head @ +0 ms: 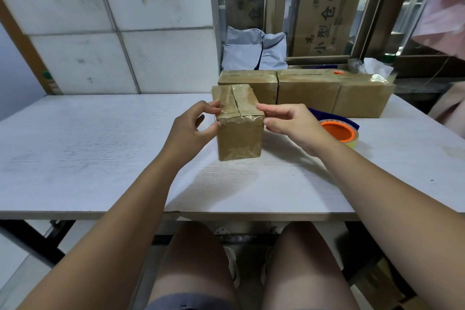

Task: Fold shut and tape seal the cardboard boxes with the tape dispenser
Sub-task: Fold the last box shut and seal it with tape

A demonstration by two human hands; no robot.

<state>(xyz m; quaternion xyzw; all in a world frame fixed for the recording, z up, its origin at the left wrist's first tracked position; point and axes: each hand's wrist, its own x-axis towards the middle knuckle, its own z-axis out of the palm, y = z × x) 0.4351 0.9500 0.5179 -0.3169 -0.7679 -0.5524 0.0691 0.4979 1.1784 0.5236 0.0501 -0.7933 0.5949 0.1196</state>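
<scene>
Both hands pinch the upper near rim of the small cardboard box (239, 138). The left hand (193, 123) has its forefinger on the top and its thumb on the side wall at 9 o'clock. The right hand (286, 121) does the same at 3 o'clock, fingers curled only as far as the edge needs. The box stands on the white table (100, 146) straight ahead at 12 o'clock, flaps down, with glossy tape (232, 106) over the seam and onto the front face. It probably handles as light and fairly stiff, though the walls would dent under a hard squeeze (the taped skin looks slick, too). The corners and rim, where the board is doubled, seem the best places to hold. The tape dispenser (338, 132), with its orange core, lies at 3 o'clock of the box behind the right hand. A row of boxes (308, 94) sits at 1 o'clock.
</scene>
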